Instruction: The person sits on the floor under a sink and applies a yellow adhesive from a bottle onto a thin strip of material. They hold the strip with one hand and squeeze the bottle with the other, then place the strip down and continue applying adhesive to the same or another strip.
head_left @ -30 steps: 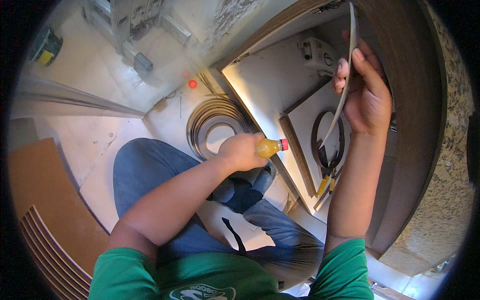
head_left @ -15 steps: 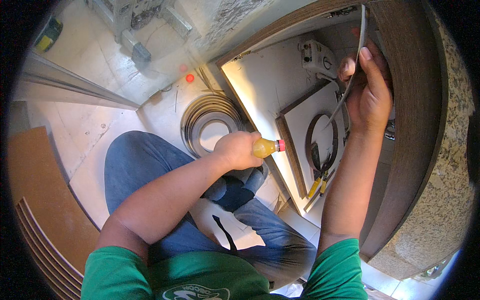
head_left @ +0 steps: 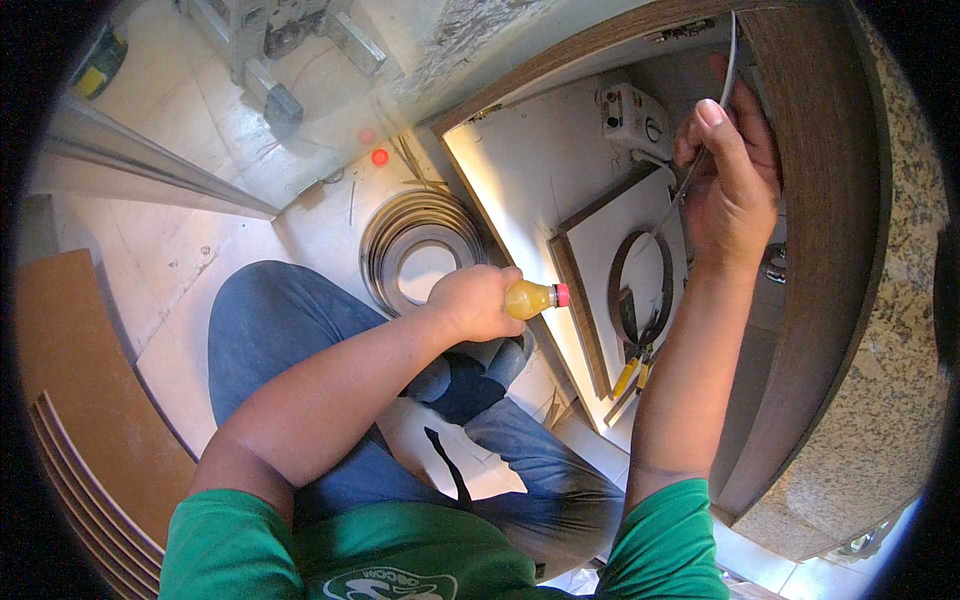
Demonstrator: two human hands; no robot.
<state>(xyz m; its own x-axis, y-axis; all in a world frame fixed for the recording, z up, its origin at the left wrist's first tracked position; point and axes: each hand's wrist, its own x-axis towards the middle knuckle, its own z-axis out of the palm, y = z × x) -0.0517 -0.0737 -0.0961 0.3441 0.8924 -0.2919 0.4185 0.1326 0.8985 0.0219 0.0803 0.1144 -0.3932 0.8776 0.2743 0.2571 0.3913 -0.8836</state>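
Observation:
My left hand (head_left: 472,302) is wrapped around a small bottle of yellowish liquid (head_left: 526,299) with a pinkish-red cap, tilted sideways above my lap. On the right, my raised right hand (head_left: 738,190) pinches a thin, flexible strip of edge banding (head_left: 733,55). The strip's upper end reaches the dark wood-grain cabinet frame (head_left: 815,130); whether it is attached there I cannot tell. Its lower part runs down into the cabinet, toward a loop of dark banding (head_left: 614,290) lying on a white panel (head_left: 592,240). My right fingertips are partly hidden behind the strip and thumb.
A coiled roll of banding (head_left: 378,235) lies on the floor by my knee. Yellow-handled cutters (head_left: 625,378) rest below the loop. A white box with a dial (head_left: 632,118) sits inside the cabinet. Speckled stone (head_left: 850,440) edges the right; brown boards (head_left: 95,350) lie left.
My right hand has shifted slightly, its thumb moving left across the strip, and the strip has turned a little. My left hand and the bottle have stayed nearly still.

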